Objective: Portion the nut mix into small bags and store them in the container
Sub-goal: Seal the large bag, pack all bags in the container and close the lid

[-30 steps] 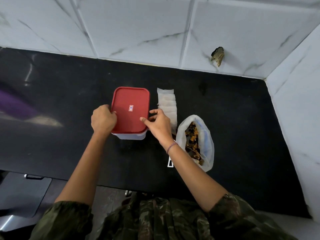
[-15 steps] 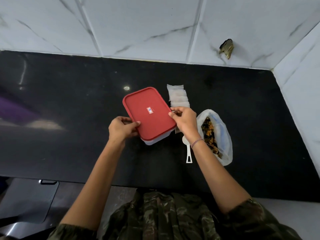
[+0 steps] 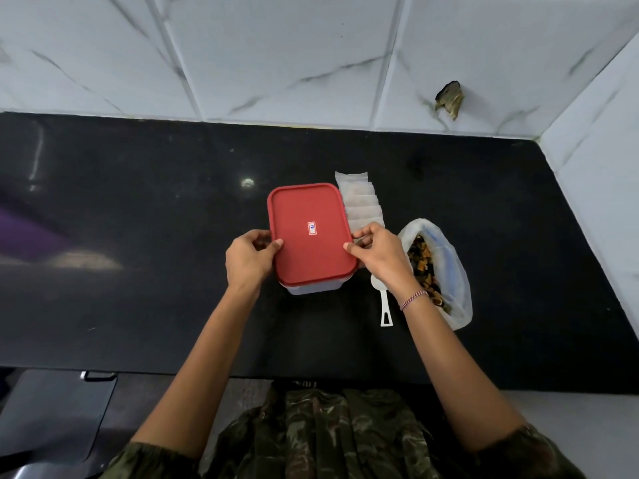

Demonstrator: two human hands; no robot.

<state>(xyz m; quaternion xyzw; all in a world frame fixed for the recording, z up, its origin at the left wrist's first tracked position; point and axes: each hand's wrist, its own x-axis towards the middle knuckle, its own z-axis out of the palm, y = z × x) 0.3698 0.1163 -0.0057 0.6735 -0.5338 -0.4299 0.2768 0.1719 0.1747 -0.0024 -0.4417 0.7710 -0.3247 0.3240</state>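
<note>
Gripping a container from both sides, near the middle of the black counter. Clasped its 9 o'clock edge with the left hand, thumb tip laid on the red lid, the other fingers curled down round the rim. Pinched the 3 o'clock edge with the right hand, thumb tip on the lid, fingers bent close round the side (tips hidden behind the rim). Had the lid seated on the clear base; could not tell whether lifted or resting on the counter. Lay at 1 o'clock from the container, just beside the lid's edge: a fanned stack of small bags, flat, near end hidden behind the right hand. Sat at 3 to 4 o'clock, beyond the right wrist: an open plastic bag with the nut mix inside. Lay at 5 o'clock, between container and nut bag: a white scoop, bowl partly under the wrist, handle pointing to 6 o'clock.
</note>
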